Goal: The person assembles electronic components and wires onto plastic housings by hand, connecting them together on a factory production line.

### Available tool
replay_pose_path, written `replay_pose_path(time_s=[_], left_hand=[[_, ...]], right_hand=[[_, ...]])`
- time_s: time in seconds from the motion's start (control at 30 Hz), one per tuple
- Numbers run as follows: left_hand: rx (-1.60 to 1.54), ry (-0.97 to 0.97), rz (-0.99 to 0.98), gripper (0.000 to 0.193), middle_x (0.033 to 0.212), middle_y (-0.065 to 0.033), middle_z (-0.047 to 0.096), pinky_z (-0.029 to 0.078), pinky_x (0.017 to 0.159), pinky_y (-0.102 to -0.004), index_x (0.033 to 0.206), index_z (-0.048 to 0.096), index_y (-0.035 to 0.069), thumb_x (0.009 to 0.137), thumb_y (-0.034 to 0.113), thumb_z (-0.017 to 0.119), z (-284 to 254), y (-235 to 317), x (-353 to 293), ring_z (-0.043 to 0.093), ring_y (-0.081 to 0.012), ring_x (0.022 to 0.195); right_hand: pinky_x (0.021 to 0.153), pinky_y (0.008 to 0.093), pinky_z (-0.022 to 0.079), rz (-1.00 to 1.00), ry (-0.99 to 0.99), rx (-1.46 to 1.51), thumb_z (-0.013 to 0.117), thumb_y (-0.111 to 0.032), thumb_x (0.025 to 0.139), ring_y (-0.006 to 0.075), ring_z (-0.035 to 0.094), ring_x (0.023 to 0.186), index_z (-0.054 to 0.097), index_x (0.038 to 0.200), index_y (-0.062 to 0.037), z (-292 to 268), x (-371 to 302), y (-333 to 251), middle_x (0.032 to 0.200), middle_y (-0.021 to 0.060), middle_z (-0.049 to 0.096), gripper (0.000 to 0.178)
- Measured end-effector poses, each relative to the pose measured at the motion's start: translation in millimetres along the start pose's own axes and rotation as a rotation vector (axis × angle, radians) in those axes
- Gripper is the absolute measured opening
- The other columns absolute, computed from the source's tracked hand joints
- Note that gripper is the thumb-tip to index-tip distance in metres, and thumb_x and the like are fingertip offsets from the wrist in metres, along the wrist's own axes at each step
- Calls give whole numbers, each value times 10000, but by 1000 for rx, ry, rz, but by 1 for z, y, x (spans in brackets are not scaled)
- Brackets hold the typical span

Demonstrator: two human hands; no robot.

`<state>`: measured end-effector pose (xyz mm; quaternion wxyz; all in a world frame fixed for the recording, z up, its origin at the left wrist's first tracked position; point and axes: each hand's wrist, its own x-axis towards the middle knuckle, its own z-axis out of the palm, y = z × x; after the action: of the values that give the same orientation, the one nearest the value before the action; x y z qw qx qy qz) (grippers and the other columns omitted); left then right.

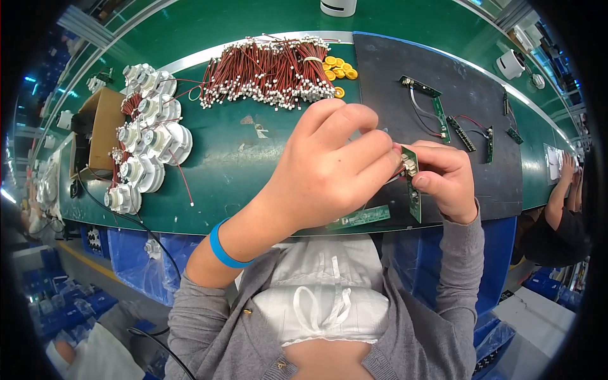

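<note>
My right hand [448, 180] grips a narrow green circuit board [414, 199] upright between thumb and fingers, over the near edge of the bench. My left hand [339, 168], with a blue band on its wrist, is closed in a pinch at the board's white sockets. A thin wire cable [397, 175] runs out below those fingertips; its plug end is hidden by them. Beneath the hands, a flat green circuit-board panel [367, 216] lies at the bench's near edge.
Bundled dark-red wire cables [263, 73] with white plugs lie at the back, beside yellow round pieces [339, 66]. White round units [158, 142] are stacked at left by a cardboard box [106, 130]. Wired boards [437, 111] rest on the black mat [380, 57]. Another person's arm [557, 196] shows far right.
</note>
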<state>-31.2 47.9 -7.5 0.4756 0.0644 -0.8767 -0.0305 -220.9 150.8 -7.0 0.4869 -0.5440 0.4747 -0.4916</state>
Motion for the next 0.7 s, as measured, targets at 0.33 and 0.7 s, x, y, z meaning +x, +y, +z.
replay_pose_path(time_s=[0.33, 0.7], left_hand=[[23, -123, 55, 196, 769, 20, 583, 435, 716, -364, 758, 656, 80, 587, 152, 722, -8, 2, 2, 542, -191, 821], [-100, -270, -131, 308, 889, -35, 621, 453, 802, -387, 962, 666, 96, 683, 209, 735, -40, -15, -2, 574, -240, 898]], right_hand=[[507, 189, 461, 58, -22, -119, 687, 7, 790, 75, 579, 610, 638, 1102, 53, 5, -7, -8, 904, 91, 643, 319], [506, 190, 454, 167, 48, -2, 654, 15, 803, 67, 561, 643, 626, 1135, 42, 16, -2, -9, 902, 60, 620, 334]])
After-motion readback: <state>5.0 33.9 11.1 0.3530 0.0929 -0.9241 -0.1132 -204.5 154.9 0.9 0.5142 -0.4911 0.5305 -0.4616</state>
